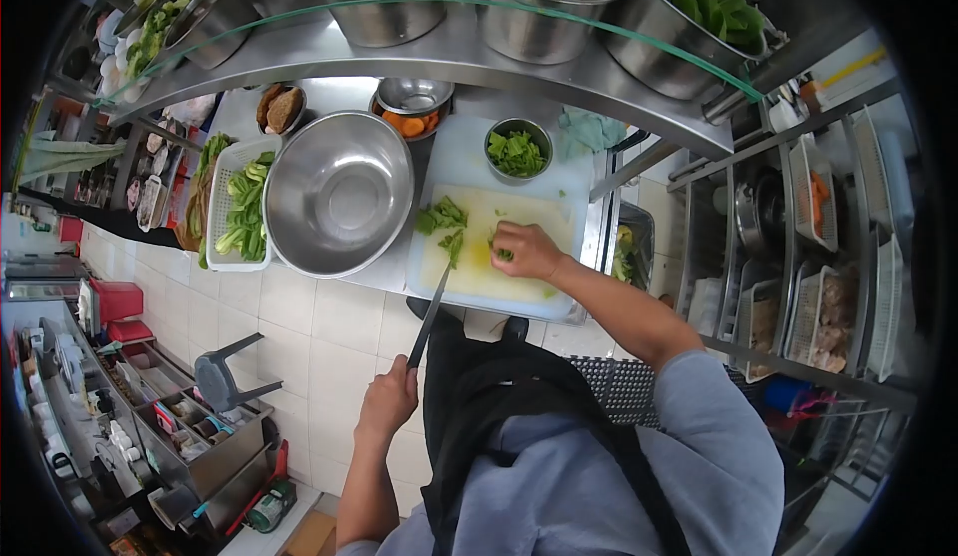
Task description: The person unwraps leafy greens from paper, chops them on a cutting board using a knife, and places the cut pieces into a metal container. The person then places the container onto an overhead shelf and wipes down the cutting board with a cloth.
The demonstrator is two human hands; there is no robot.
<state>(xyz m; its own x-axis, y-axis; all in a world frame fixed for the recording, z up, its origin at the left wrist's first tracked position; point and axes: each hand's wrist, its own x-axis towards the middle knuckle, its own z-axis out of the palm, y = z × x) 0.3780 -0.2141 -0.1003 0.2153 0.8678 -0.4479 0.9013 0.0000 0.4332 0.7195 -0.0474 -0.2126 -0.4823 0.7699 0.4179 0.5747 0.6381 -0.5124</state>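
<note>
My left hand (387, 399) grips the handle of a knife (430, 318); its blade points up toward the cutting board, the tip near some cut greens. On the yellowish cutting board (539, 219) my right hand (526, 253) is closed around a small bunch of chopped leafy greens, bits of which show at the fingers. A pile of cut leafy greens (443, 217) lies on the board to the left of that hand. Beyond it stands a small metal bowl (493, 164) filled with chopped green leaves (519, 152).
Left of the board are a large metal bowl (289, 202) and a white basket (217, 219) of leafy vegetables. Behind are sliced carrots (410, 123) and a green cloth (589, 132). A metal shelf (439, 57) with several pots overhangs the back; racks (699, 247) stand at right.
</note>
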